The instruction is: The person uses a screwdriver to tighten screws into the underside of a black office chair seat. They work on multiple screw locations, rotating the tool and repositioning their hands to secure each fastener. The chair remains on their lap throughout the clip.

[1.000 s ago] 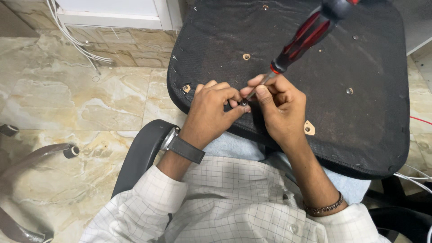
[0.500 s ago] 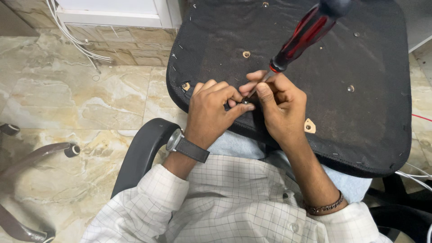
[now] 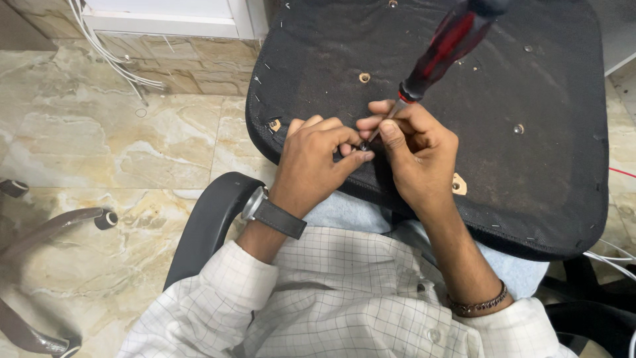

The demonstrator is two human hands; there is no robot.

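An upturned black chair seat [image 3: 530, 179] rests across my lap, its underside showing screw holes. My right hand [image 3: 414, 149] pinches the metal shaft of a screwdriver with a red and black handle [image 3: 450, 46], the handle slanting up to the right. My left hand [image 3: 318, 156], watch on the wrist, pinches a small metal part [image 3: 364, 145] at the tool's tip, near the seat's front edge. Both hands touch each other there. The tip itself is mostly hidden by my fingers.
A black armrest [image 3: 209, 225] curves by my left wrist. The marble floor [image 3: 86, 146] holds a grey chair-base leg with a castor [image 3: 106, 219] at left. White cables [image 3: 112, 59] hang by the wall at top left, more [image 3: 613, 262] at right.
The hands and screwdriver have stayed nearly still; the handle tilted very slightly and the fingers shifted a little around the tip.
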